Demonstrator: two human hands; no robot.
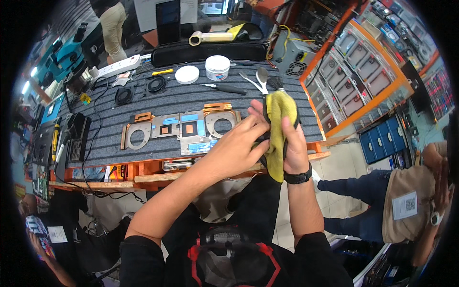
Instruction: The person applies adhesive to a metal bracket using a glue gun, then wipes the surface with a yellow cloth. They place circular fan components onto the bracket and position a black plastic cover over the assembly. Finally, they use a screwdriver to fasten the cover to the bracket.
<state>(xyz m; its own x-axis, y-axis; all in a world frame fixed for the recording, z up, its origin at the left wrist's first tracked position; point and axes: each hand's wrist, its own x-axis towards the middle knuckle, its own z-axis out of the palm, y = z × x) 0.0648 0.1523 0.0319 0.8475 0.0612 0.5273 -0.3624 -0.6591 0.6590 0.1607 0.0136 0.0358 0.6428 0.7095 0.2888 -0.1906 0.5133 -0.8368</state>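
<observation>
A yellow-green cloth with a dark edge is bunched between my two hands above the bench's front edge. My right hand grips it from the right, thumb laid over the front. From the left, my left hand presses bent fingers into the cloth; some fingertips are hidden in its folds. Just left of my hands, a laptop cooling assembly lies flat on the grey striped mat, with two ring-shaped openings, copper parts and blue pads. A dark-handled screwdriver and a grey-tipped brush lie beyond it.
Two black fans, a white tub and its lid sit farther back. A power strip is back left. An orange-framed glass cabinet stands right. People are at lower left and right.
</observation>
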